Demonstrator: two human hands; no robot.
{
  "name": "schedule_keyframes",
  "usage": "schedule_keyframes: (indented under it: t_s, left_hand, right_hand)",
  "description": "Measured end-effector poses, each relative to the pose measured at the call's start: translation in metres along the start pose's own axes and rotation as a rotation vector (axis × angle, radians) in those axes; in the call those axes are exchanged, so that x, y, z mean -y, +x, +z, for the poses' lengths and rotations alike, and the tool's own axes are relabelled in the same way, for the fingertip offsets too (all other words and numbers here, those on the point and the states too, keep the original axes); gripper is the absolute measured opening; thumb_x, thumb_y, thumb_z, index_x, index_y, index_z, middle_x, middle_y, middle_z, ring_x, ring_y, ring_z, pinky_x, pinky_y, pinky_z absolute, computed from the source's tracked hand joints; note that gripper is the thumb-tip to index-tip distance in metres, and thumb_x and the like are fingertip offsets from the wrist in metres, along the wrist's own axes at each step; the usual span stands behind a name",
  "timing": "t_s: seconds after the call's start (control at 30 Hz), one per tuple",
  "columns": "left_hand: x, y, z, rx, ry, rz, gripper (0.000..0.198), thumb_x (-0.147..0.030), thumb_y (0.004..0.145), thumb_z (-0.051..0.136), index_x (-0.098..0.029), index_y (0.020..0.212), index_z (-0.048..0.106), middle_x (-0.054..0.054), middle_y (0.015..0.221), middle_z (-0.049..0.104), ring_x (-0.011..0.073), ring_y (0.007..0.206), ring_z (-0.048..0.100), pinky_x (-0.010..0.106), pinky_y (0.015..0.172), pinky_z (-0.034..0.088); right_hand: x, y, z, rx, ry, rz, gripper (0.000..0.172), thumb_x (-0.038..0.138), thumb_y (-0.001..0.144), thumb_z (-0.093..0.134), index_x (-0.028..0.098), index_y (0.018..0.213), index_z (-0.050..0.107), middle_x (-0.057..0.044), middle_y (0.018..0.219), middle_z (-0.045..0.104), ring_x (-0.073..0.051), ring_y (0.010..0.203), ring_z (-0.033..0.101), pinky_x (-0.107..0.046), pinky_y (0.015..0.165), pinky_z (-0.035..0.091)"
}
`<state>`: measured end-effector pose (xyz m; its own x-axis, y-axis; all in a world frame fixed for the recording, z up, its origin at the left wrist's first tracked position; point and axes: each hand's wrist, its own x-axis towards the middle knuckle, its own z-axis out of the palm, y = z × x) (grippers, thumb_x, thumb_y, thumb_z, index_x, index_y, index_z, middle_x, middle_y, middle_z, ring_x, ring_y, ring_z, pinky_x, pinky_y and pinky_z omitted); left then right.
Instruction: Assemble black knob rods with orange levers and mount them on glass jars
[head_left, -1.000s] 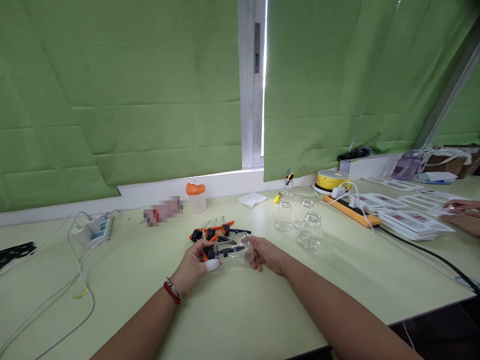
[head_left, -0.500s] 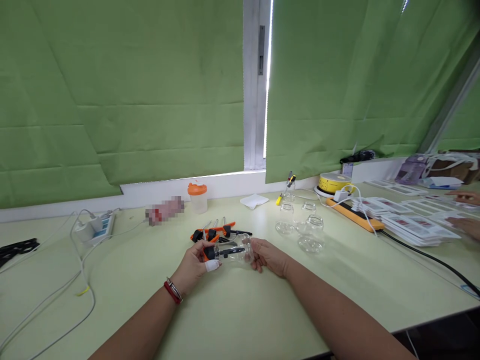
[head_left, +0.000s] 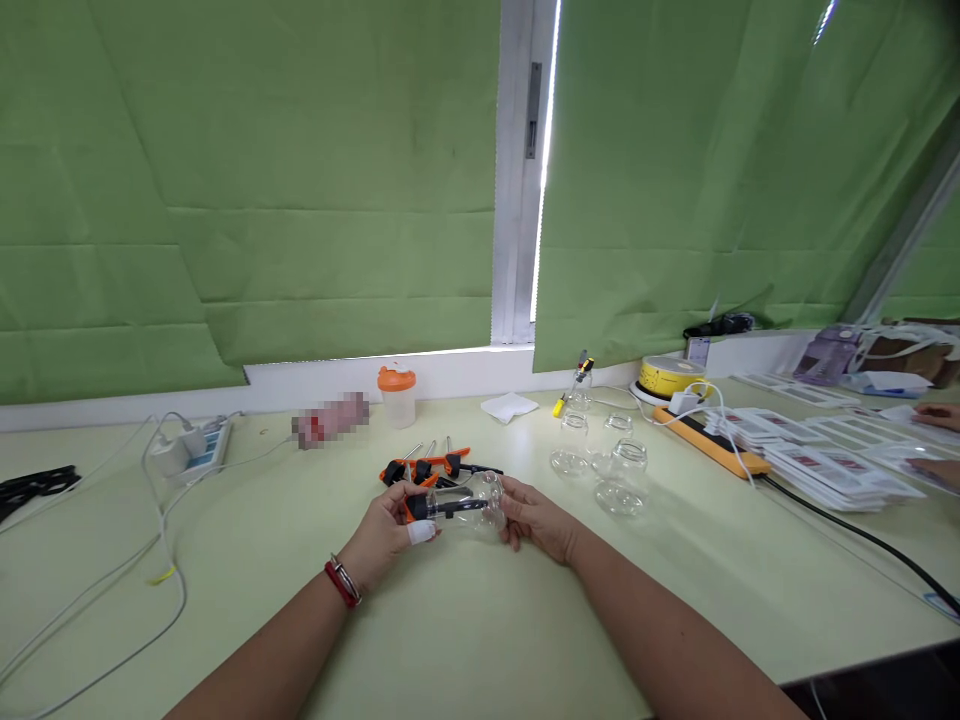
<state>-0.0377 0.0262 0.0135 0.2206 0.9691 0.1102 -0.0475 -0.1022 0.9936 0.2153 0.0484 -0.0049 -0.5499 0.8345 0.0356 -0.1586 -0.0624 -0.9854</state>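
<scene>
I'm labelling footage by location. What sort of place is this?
Probably a workroom, perhaps for light assembly or packing: clear jars stand on a table, with stacks of white printed sheets and an orange power strip to their right.

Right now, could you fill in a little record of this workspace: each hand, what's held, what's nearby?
Held: see-through bottle, turned sideways; black stem visible through it
Left hand: on the black-and-orange fitting at one end
Right hand: around the other end
Beyond: silver-tubed orange-and-black pieces
Right side: flared see-through vessels, standing
Back: translucent orange-lidded cup
Surface: pale green table
</scene>
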Motion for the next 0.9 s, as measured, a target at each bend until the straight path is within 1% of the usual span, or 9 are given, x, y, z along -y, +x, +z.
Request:
schedule_keyframes:
  t_s: [0.17, 0.27, 0.37, 0.43, 0.53, 0.6, 0.73, 0.83, 0.9]
  left_hand:
    - [-0.002, 0.0, 0.001, -0.01, -0.012, -0.008, 0.045, -0.019, 0.055, 0.08, -0.018, 0.093, 0.056, -0.001, 0.084, 0.063, 0.0147, 0.069, 0.062, 0.034, 0.068, 0.053]
    - [0.0, 0.001, -0.001, -0.019, 0.012, 0.01, 0.046, -0.018, 0.055, 0.08, -0.018, 0.093, 0.055, 0.001, 0.089, 0.063, 0.0146, 0.072, 0.062, 0.034, 0.07, 0.053]
    - [0.002, 0.002, -0.003, -0.019, 0.02, 0.016, 0.046, -0.018, 0.055, 0.08, -0.018, 0.094, 0.055, 0.001, 0.09, 0.063, 0.0148, 0.073, 0.062, 0.034, 0.071, 0.053]
    - [0.002, 0.002, -0.002, -0.006, 0.007, 0.011, 0.045, -0.019, 0.056, 0.079, -0.018, 0.094, 0.055, 0.002, 0.09, 0.063, 0.0152, 0.073, 0.062, 0.034, 0.071, 0.053]
    - [0.001, 0.001, -0.001, 0.007, -0.008, 0.005, 0.044, -0.019, 0.056, 0.079, -0.019, 0.093, 0.055, 0.001, 0.088, 0.063, 0.0151, 0.072, 0.062, 0.035, 0.071, 0.053]
    - [0.001, 0.0, 0.0, 0.006, 0.001, 0.006, 0.044, -0.018, 0.056, 0.079, -0.019, 0.093, 0.056, -0.001, 0.085, 0.062, 0.0145, 0.071, 0.062, 0.035, 0.072, 0.053]
    - [0.001, 0.0, 0.001, 0.015, 0.016, 0.002, 0.042, -0.018, 0.058, 0.079, -0.019, 0.093, 0.056, -0.001, 0.083, 0.061, 0.0144, 0.069, 0.062, 0.033, 0.07, 0.053]
    - [0.001, 0.001, 0.0, 0.013, 0.007, -0.004, 0.043, -0.017, 0.057, 0.079, -0.019, 0.093, 0.056, -0.001, 0.083, 0.061, 0.0143, 0.069, 0.063, 0.034, 0.07, 0.053]
    - [0.0, 0.002, -0.001, -0.003, 0.002, -0.005, 0.045, -0.017, 0.056, 0.079, -0.019, 0.094, 0.055, -0.001, 0.085, 0.062, 0.0142, 0.068, 0.063, 0.034, 0.07, 0.053]
  right_hand:
    - [0.0, 0.0, 0.004, -0.026, -0.011, -0.003, 0.055, 0.052, 0.083, 0.05, 0.022, 0.128, 0.044, -0.003, 0.078, 0.058, -0.008, 0.052, 0.054, -0.017, 0.038, 0.039]
    - [0.004, -0.003, 0.006, -0.031, 0.012, -0.023, 0.065, 0.046, 0.08, 0.059, 0.03, 0.137, 0.031, -0.008, 0.106, 0.056, -0.012, 0.067, 0.061, -0.021, 0.046, 0.046]
    - [0.007, -0.005, 0.006, -0.032, 0.019, -0.045, 0.074, 0.039, 0.075, 0.066, 0.035, 0.138, 0.027, -0.009, 0.129, 0.043, -0.015, 0.078, 0.062, -0.023, 0.05, 0.049]
    - [0.007, -0.004, 0.006, -0.024, 0.008, -0.044, 0.07, 0.04, 0.075, 0.066, 0.032, 0.136, 0.032, -0.01, 0.125, 0.046, -0.014, 0.073, 0.062, -0.021, 0.046, 0.046]
    - [0.004, -0.001, 0.005, -0.022, 0.0, -0.032, 0.063, 0.044, 0.079, 0.06, 0.028, 0.134, 0.036, -0.007, 0.103, 0.057, -0.01, 0.059, 0.059, -0.018, 0.04, 0.041]
    - [0.002, 0.001, 0.005, -0.032, -0.005, -0.024, 0.056, 0.048, 0.081, 0.055, 0.026, 0.13, 0.04, -0.004, 0.09, 0.059, -0.008, 0.052, 0.055, -0.017, 0.037, 0.037]
    - [-0.002, 0.005, 0.005, -0.075, -0.031, -0.003, 0.049, 0.056, 0.084, 0.046, 0.021, 0.119, 0.047, -0.003, 0.079, 0.059, -0.007, 0.047, 0.051, -0.015, 0.033, 0.033]
    - [0.0, 0.004, 0.006, -0.07, -0.025, 0.013, 0.054, 0.057, 0.084, 0.044, 0.023, 0.125, 0.041, -0.003, 0.081, 0.059, -0.009, 0.052, 0.055, -0.017, 0.036, 0.038]
    - [0.003, 0.0, 0.006, -0.047, 0.004, -0.004, 0.061, 0.052, 0.083, 0.05, 0.029, 0.135, 0.029, -0.006, 0.099, 0.058, -0.013, 0.064, 0.06, -0.02, 0.041, 0.044]
